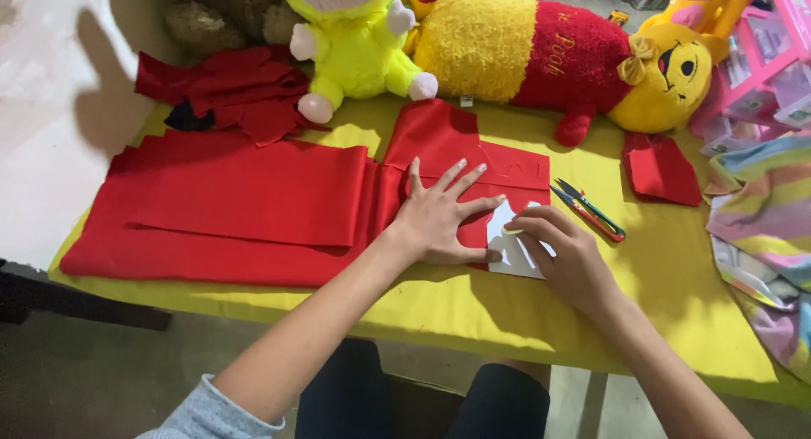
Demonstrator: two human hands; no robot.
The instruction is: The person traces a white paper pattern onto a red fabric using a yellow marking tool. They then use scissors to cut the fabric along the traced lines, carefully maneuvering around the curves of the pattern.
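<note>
Worktop (676, 304), yellow covering. Red felt sheet (245, 202), folded, spread across the left and centre. Yellow-and-red plush bear (549, 54) lying along the far edge; lime plush doll (355, 46) beside it. Left hand (439, 219), fingers spread flat, pressing the felt. Right hand (570, 253), fingertips pinched on a small pale marker against the white paper template (515, 249) lying on the felt's near right corner. Thread snips (589, 209) just beside. Risk: the template could slip if the pressure eases, spoiling the outline.

Left arm: grey sleeve (207, 414) pushed up past elbow. Right forearm bare. Dark trousers (422, 401). No rings, no watch.
</note>
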